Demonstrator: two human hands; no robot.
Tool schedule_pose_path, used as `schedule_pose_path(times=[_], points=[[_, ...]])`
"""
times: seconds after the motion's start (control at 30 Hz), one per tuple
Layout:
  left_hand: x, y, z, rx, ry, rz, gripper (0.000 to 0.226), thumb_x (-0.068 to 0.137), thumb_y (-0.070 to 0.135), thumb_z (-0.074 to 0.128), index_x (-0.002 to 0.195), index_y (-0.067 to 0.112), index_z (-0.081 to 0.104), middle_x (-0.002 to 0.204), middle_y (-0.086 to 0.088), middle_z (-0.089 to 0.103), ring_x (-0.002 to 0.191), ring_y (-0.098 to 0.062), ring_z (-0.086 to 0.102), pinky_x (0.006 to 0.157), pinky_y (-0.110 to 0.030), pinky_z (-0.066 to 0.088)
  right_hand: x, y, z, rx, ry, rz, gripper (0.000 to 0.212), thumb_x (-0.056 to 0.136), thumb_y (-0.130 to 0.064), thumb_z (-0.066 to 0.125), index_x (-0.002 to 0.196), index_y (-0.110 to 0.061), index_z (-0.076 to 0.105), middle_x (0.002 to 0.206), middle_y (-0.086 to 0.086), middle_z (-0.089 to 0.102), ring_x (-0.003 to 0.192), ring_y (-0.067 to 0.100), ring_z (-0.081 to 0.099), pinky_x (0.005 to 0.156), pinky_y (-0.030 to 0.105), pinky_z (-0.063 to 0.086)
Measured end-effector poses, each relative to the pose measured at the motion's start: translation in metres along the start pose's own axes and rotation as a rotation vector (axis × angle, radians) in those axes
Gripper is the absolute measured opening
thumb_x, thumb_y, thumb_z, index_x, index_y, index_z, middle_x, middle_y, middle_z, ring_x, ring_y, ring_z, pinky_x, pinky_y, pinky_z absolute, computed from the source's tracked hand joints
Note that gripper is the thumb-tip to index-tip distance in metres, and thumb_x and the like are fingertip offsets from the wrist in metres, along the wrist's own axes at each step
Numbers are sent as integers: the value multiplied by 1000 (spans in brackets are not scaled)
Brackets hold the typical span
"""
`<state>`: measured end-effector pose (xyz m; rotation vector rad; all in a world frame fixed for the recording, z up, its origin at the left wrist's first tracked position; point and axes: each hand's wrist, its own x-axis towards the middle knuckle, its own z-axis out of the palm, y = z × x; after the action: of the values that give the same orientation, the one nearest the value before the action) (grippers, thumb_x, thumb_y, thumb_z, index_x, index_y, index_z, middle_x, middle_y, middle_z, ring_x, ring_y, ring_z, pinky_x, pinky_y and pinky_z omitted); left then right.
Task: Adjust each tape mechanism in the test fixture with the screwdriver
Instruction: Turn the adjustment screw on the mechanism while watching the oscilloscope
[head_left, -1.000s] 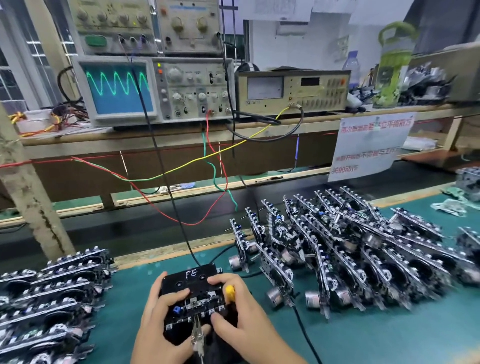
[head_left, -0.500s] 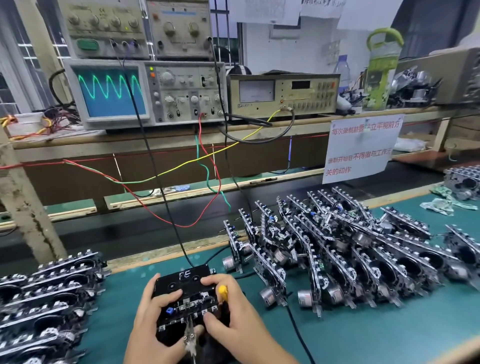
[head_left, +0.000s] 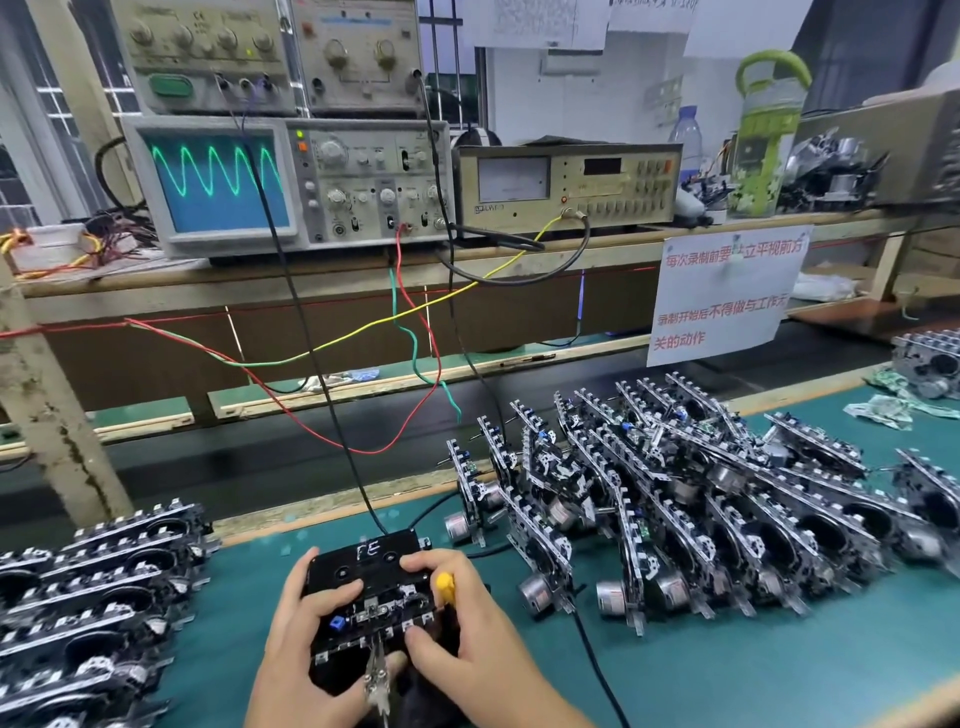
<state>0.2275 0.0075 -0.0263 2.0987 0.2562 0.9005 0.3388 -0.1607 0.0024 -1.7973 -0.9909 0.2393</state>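
A black tape mechanism (head_left: 363, 597) with a cassette marked "FE" sits in the test fixture near the front edge of the green mat. My left hand (head_left: 296, 654) grips its left side, thumb on top. My right hand (head_left: 467, 639) holds the right side, and a yellow-handled screwdriver (head_left: 445, 584) sticks up between its fingers. A metal clip (head_left: 376, 680) hangs on the mechanism's front edge. A black cable (head_left: 311, 364) runs from the fixture up to the oscilloscope (head_left: 218, 182), which shows a green sine wave.
Several tape mechanisms (head_left: 701, 509) stand in rows to the right, and more lie stacked (head_left: 88, 587) at the left. Meters and generators fill the wooden shelf (head_left: 337, 275), with coloured wires hanging down. A paper notice (head_left: 727, 296) and a green bottle (head_left: 769, 140) are at the right.
The view has shifted slightly; my hands stay on the mechanism in the fixture with the screwdriver in the same grip.
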Motion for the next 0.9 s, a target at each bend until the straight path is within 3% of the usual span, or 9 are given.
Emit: schedule_pose_path(times=[0.17,0.23,0.3,0.37,0.5,0.73,0.9], points=[[0,-2,1,3,-13,-10,78,54,21,98,118,49,63,156,28,33,121,19,47,89,3,38,0,1,0,4,-4,5,51,87,-46,58,134,-53,39,100,-14,52,82,11,61,72,32,50],[-1,-1,1,9,-3,-2,76,55,26,97,119,49,63,156,28,32,123,18,46,92,-3,42,0,1,1,-1,-4,2,52,86,-46,59,134,-53,39,100,-14,51,83,11,61,74,33,50],[-1,0,1,28,18,3,76,53,37,97,119,48,63,157,26,33,127,17,45,93,-21,48,1,1,1,-12,-2,1,55,85,-46,59,135,-52,38,98,-16,48,86,12,61,79,36,53],[-1,0,1,43,35,-5,77,51,46,97,120,47,63,157,24,34,128,15,45,92,-31,47,0,1,1,-16,-3,-3,56,84,-45,59,135,-52,38,97,-18,46,89,12,62,81,38,54],[-2,1,2,58,46,3,75,51,57,86,122,46,63,157,23,34,128,16,44,91,-28,46,0,1,0,-9,-10,-9,55,84,-45,60,134,-52,39,98,-20,48,94,12,63,82,38,55],[-2,6,1,53,39,-18,76,51,52,96,118,50,62,157,26,33,128,19,42,92,-30,46,-1,-3,-1,-1,-4,-10,58,84,-46,61,137,-51,37,98,-24,48,92,7,61,84,33,55],[-2,11,0,64,47,-32,72,50,62,82,118,50,62,157,26,32,127,21,41,91,-29,45,-2,-5,-1,-5,-1,-2,55,83,-46,61,133,-52,39,99,-22,50,92,9,62,85,35,56]])
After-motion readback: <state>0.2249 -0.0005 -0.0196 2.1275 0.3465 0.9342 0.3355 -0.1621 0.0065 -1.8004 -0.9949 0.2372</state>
